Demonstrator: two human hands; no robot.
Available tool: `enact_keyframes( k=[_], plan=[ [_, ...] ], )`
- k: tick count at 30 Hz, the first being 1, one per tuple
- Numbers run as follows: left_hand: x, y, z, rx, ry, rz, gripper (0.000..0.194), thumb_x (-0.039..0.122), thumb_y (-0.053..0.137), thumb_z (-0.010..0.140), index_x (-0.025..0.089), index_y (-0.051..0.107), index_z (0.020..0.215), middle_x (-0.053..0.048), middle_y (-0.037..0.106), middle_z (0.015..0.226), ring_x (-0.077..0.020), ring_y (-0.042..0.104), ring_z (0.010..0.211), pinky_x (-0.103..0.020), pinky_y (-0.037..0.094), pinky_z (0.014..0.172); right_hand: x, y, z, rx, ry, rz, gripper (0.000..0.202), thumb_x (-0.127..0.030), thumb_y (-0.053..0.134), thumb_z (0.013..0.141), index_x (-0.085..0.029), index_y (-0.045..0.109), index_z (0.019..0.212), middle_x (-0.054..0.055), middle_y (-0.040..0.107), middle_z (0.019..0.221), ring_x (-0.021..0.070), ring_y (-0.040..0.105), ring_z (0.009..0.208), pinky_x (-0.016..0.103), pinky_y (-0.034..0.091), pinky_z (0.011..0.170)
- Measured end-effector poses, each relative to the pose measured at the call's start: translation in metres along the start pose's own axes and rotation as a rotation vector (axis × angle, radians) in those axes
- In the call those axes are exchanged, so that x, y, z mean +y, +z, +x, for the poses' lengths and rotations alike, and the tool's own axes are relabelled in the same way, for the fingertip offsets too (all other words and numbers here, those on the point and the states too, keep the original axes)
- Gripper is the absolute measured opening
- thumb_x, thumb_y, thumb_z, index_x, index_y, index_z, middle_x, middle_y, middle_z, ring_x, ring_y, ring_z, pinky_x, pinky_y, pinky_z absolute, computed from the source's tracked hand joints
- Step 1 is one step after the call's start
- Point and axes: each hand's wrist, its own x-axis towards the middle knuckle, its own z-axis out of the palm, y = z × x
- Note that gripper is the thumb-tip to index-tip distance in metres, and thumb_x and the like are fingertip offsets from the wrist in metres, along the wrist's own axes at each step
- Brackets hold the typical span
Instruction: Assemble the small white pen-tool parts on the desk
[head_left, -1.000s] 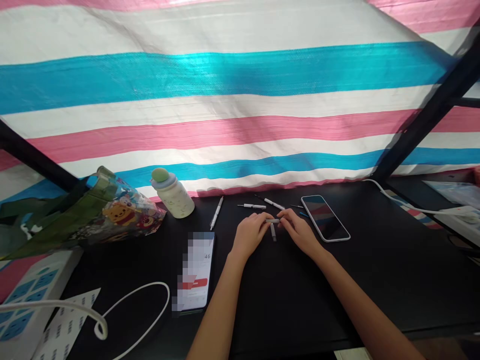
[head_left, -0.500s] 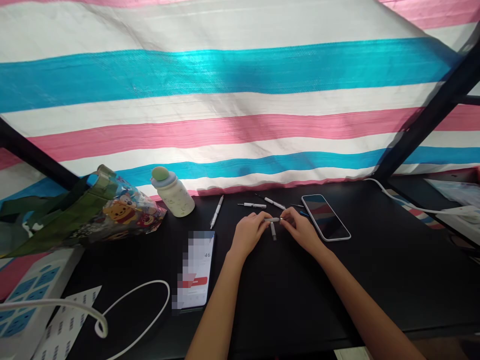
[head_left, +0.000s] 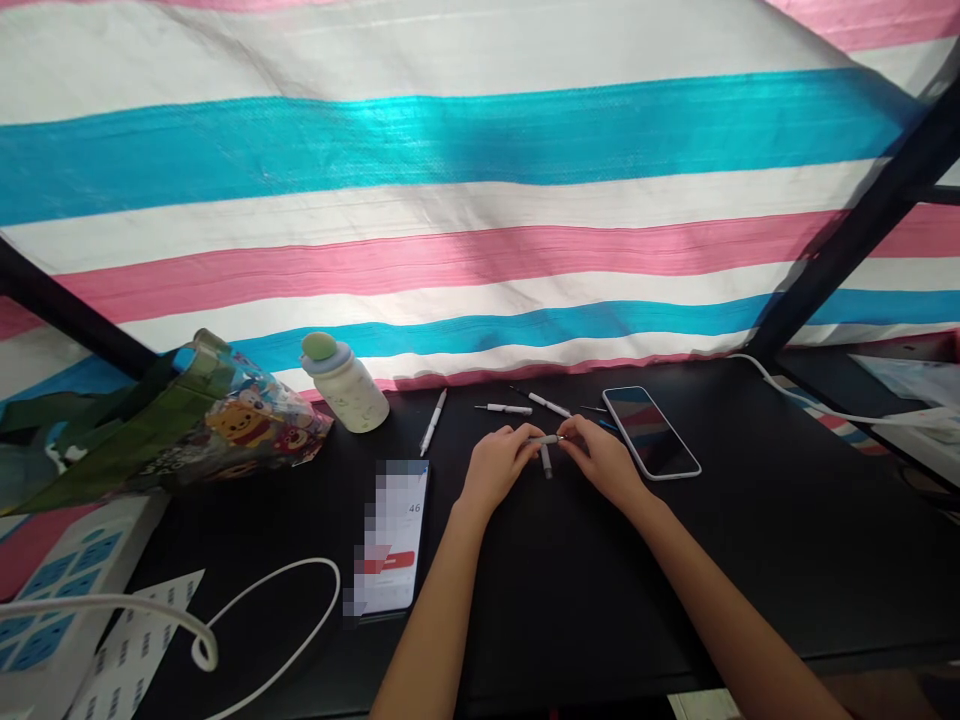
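My left hand (head_left: pixel 492 466) pinches a white pen barrel (head_left: pixel 547 440), held level above the black table (head_left: pixel 585 590). The fingers of my right hand (head_left: pixel 602 462) close on a small shiny pen tip (head_left: pixel 561 438) at the barrel's right end. It is too small to tell whether the tip is joined to the barrel. Just below lies a white and grey pen part (head_left: pixel 546 464). Behind my hands are two white pen pieces with thin dark ends, one on the left (head_left: pixel 508 408) and one in the middle (head_left: pixel 550 404). A thin refill (head_left: pixel 594 408) and something blue (head_left: pixel 608 424) show beside my right hand.
A white pen (head_left: pixel 433 422) lies left of my hands, near a bottle (head_left: pixel 351 392). One lit phone (head_left: pixel 390 540) is by my left forearm; a dark-screened phone (head_left: pixel 652 435) is right. A patterned bag (head_left: pixel 247 425), power strip (head_left: pixel 67 580) and white cable (head_left: pixel 330 590) occupy the left side.
Almost nothing differs. The barrel and tip stay between my two hands, and the view has shifted very slightly.
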Motion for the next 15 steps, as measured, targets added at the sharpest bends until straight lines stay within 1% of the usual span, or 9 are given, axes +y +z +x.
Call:
enact_keyframes(
  k=[4, 8, 10, 12, 15],
  plan=[
    [-0.0011, -0.0001, -0.0001, 0.01, 0.013, 0.002, 0.027, 0.04, 0.037, 0.091, 0.029, 0.058, 0.104, 0.001, 0.059, 0.078, -0.014, 0.055, 0.078, -0.022, 0.039, 0.068, -0.0028, -0.0033, -0.001, -0.017, -0.018, -0.051, 0.014, -0.032, 0.042, 0.087, -0.024, 0.054, 0.088, 0.002, 0.061, 0.081, 0.0167, 0.058, 0.071, 0.027, 0.042, 0.067],
    [-0.001, 0.0012, 0.0, 0.015, 0.031, 0.005, 0.026, 0.038, 0.039, 0.091, 0.029, 0.059, 0.104, 0.001, 0.058, 0.08, -0.0138, 0.055, 0.079, -0.021, 0.039, 0.069, -0.0004, -0.0029, -0.0007, -0.024, 0.001, -0.1, 0.022, -0.034, 0.039, 0.089, -0.023, 0.054, 0.078, 0.001, 0.057, 0.074, 0.0158, 0.057, 0.067, 0.026, 0.04, 0.064],
    [-0.0001, 0.0016, -0.0001, 0.014, 0.052, -0.01, 0.024, 0.037, 0.041, 0.09, 0.029, 0.06, 0.102, 0.001, 0.058, 0.081, -0.0136, 0.055, 0.08, -0.021, 0.039, 0.069, 0.0017, -0.0019, 0.0, -0.027, 0.009, -0.087, 0.025, -0.034, 0.037, 0.089, -0.023, 0.053, 0.074, 0.001, 0.057, 0.071, 0.0156, 0.056, 0.067, 0.026, 0.039, 0.063],
    [0.0007, 0.0015, -0.0004, 0.019, 0.058, -0.031, 0.023, 0.036, 0.041, 0.09, 0.029, 0.059, 0.102, 0.001, 0.058, 0.082, -0.0135, 0.055, 0.081, -0.021, 0.039, 0.069, 0.0032, -0.001, 0.0006, -0.036, 0.004, -0.038, 0.025, -0.033, 0.036, 0.09, -0.022, 0.052, 0.075, 0.001, 0.058, 0.072, 0.0156, 0.057, 0.068, 0.026, 0.04, 0.065],
    [0.0005, 0.0007, -0.0007, 0.031, 0.037, -0.044, 0.025, 0.037, 0.039, 0.091, 0.029, 0.058, 0.103, 0.001, 0.058, 0.081, -0.0136, 0.055, 0.08, -0.022, 0.039, 0.069, 0.0039, 0.0002, 0.0006, -0.057, -0.015, 0.054, 0.019, -0.034, 0.039, 0.089, -0.023, 0.053, 0.083, 0.0, 0.061, 0.077, 0.0154, 0.058, 0.071, 0.026, 0.041, 0.067]
  ],
)
